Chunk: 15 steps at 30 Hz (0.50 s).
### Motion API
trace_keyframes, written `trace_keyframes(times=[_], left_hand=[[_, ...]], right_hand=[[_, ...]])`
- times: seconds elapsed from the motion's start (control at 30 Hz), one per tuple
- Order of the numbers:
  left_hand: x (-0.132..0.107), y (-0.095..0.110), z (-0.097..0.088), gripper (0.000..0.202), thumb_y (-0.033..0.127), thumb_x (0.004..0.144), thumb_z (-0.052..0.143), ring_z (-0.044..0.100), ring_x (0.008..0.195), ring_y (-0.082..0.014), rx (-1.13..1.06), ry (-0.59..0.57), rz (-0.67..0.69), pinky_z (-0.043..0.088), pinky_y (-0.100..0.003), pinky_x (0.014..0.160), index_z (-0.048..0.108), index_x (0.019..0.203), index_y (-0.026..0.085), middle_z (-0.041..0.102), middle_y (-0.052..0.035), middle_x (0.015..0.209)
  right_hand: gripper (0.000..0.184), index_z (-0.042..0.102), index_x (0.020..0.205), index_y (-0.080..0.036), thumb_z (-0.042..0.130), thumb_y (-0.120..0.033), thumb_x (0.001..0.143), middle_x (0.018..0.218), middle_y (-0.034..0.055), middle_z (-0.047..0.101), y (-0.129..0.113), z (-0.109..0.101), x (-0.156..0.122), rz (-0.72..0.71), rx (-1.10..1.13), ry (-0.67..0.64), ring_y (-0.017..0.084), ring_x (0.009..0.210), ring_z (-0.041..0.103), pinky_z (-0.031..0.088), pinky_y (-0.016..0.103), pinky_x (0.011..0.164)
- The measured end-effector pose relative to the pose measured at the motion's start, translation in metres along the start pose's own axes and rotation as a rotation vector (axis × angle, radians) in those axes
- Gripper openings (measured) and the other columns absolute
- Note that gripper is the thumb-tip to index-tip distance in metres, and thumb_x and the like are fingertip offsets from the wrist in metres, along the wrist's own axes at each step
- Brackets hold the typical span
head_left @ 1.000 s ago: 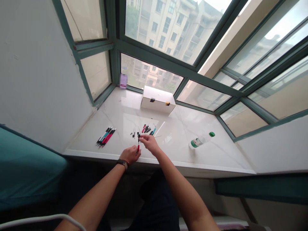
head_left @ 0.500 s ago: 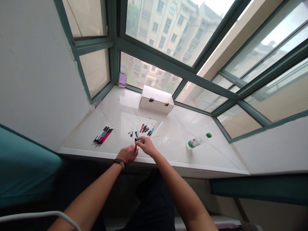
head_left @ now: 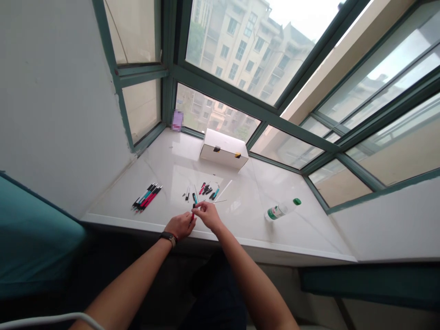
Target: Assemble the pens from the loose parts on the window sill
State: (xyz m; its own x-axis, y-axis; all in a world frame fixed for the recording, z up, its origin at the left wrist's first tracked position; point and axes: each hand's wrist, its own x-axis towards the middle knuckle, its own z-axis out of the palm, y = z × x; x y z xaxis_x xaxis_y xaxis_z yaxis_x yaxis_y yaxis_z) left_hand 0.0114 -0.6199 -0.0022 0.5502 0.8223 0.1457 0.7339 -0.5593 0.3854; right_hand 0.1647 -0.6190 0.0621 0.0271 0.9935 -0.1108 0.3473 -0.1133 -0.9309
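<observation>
Near the front edge of the white sill, my left hand point(head_left: 181, 225) is closed around a red pen barrel point(head_left: 193, 217) held roughly upright. The fingertips of my right hand point(head_left: 206, 214) pinch the black upper end of that same piece. Just beyond my fingers lie loose pen parts: a blue and black barrel point(head_left: 195, 198), thin refills, and a cluster of black pieces point(head_left: 207, 189) with a red piece point(head_left: 202, 188) and another blue one point(head_left: 216, 192). Off to the left, several whole pens point(head_left: 147, 198) in black, blue and red lie side by side.
A white box point(head_left: 224, 151) with two dark tabs stands against the window. On the right is a clear bottle point(head_left: 280, 211) with a green cap and label. A purple item point(head_left: 177, 121) leans in the back corner. A white cable point(head_left: 51, 318) crosses the lower left.
The camera view has tilted slightly, so the scene sits a little lower. Both hands keep their hold on the red pen barrel, with only a small shift of the fingers.
</observation>
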Motion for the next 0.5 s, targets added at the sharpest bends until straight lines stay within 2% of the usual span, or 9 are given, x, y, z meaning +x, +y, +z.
trace_keyframes(times=[0.23,0.33,0.5], left_hand=[[0.0,0.0,0.001,0.04,0.04,0.096,0.023,0.06,0.077,-0.0182,-0.008,0.003,-0.017,0.04,-0.03,0.065,0.057,0.095,0.019,0.062,-0.0068,0.088],[0.001,0.001,-0.001,0.042,0.04,0.096,0.022,0.06,0.076,-0.0181,-0.019,0.005,-0.02,0.04,-0.03,0.064,0.057,0.093,0.019,0.062,-0.0067,0.088],[0.001,0.002,-0.003,0.042,0.04,0.096,0.023,0.059,0.075,-0.0174,-0.027,0.0,-0.016,0.041,-0.03,0.065,0.058,0.091,0.019,0.062,-0.0067,0.087]], right_hand=[[0.028,0.071,0.091,-0.016,0.068,-0.035,0.071,0.053,-0.0076,0.039,-0.006,0.0,0.013,0.001,-0.118,-0.025,0.008,0.051,0.034,0.028,0.021,0.051],[0.027,0.07,0.079,-0.014,0.07,-0.04,0.068,0.053,-0.007,0.039,-0.001,0.0,0.019,0.012,-0.085,-0.037,0.007,0.051,0.033,0.027,0.021,0.05],[0.04,0.059,0.066,-0.015,0.078,-0.048,0.057,0.05,-0.0076,0.04,0.012,0.004,0.023,0.134,0.007,0.082,0.006,0.048,0.032,0.026,0.02,0.046]])
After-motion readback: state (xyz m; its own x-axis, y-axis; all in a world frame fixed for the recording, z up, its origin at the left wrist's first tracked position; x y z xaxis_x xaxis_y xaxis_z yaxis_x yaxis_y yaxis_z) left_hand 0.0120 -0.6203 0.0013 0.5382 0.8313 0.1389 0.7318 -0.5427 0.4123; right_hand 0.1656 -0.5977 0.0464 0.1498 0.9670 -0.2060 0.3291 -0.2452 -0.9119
